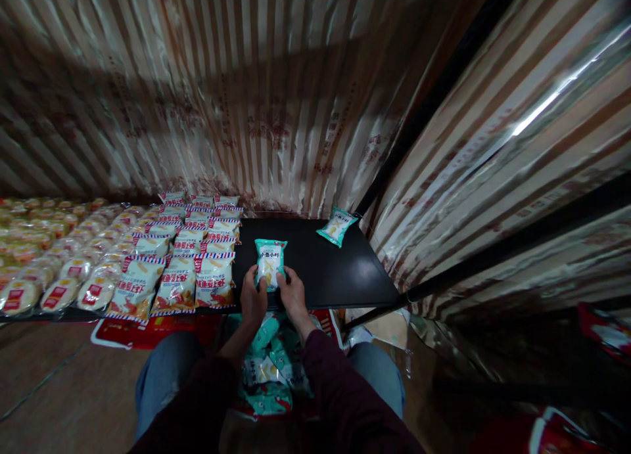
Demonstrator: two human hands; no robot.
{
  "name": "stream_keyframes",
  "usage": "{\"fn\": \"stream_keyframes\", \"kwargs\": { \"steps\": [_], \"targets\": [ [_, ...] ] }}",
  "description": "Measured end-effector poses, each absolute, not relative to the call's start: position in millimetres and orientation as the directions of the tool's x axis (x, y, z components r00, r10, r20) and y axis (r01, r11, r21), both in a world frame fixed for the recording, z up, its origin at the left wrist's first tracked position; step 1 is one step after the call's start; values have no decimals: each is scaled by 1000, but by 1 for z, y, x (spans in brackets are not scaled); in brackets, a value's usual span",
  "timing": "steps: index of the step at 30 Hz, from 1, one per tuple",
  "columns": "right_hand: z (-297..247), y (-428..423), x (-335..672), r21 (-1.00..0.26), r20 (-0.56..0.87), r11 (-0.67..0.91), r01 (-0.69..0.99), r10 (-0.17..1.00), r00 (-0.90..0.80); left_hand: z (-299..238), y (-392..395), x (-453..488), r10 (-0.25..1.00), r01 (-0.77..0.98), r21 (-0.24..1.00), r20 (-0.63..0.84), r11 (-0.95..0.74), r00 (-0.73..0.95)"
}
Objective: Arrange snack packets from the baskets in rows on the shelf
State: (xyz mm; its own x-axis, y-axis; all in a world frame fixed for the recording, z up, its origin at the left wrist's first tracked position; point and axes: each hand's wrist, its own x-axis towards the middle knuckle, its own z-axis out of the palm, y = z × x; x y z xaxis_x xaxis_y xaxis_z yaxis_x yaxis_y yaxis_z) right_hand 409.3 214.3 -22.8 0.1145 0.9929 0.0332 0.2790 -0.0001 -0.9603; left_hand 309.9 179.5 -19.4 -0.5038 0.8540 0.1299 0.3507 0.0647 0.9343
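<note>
A teal snack packet (270,261) stands on the black shelf (340,273), near its front edge. My left hand (253,297) grips the packet's lower left corner and my right hand (292,293) grips its lower right corner, fingers closed on it. A second teal packet (336,226) lies alone at the back right of the shelf. Below my hands, between my knees, a pile of more teal packets (269,368) rests in an open bag or box.
Rows of red-and-white striped snack bags (187,257) fill the shelf just left of my hands. Farther left lie several round pale packets (54,270). Striped plastic sheeting (276,92) hangs behind and to the right. A black upright post (424,106) rises at the shelf's right back corner.
</note>
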Motion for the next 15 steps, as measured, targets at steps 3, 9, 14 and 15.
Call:
{"fn": "stream_keyframes", "kwargs": {
  "steps": [3, 9, 14, 15],
  "targets": [
    [-27, 227, 405, -959, 51, 12, 284, 990, 129, -13, 184, 310, 852, 426, 901, 153, 88, -500],
    [-32, 251, 398, -970, 68, 33, 241, 988, 139, -13, 190, 311, 825, 501, 863, 234, 68, -515],
    [-34, 270, 391, -971, 79, 43, 234, 986, 144, -18, 202, 310, 819, 519, 851, 236, 86, -524],
    [-34, 274, 389, -970, 79, 41, 239, 986, 149, -17, 205, 310, 817, 523, 846, 227, 104, -530]
  ]
}}
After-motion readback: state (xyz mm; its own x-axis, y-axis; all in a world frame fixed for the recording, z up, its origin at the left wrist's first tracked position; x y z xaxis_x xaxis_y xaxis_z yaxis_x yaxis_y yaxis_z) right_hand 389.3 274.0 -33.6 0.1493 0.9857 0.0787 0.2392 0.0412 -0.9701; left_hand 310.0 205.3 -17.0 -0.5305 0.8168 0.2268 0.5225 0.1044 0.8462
